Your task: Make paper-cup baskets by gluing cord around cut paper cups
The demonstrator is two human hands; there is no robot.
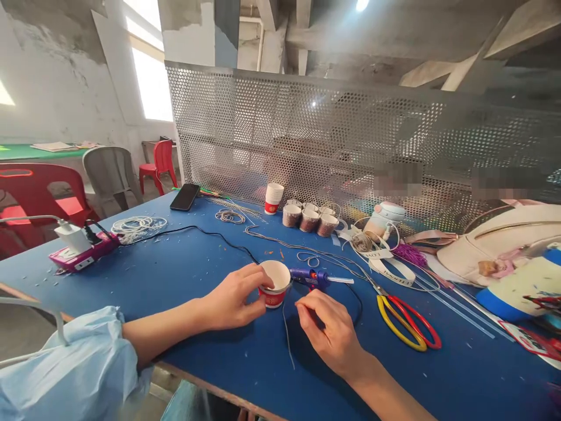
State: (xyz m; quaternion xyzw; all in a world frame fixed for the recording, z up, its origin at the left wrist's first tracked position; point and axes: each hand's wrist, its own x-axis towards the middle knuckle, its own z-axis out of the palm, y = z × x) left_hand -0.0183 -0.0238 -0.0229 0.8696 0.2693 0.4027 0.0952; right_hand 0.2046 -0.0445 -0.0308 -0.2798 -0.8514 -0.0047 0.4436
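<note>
My left hand grips a small red-and-white paper cup, with its fingers over the rim and the thumb against the side. The cup stands upright on the blue table. To its right is my right hand, fingers curled and the thumb and forefinger together; whatever may be between them is too small to make out. A thin grey cord trails down from the cup between the two hands. Just behind the right hand lies a purple glue gun with a clear glue stick in its back end.
Scissors with red and yellow handles lie at right. Cord-wrapped cups and a stack of paper cups stand at the back by a perforated metal screen. A purple power strip and a phone are on the left.
</note>
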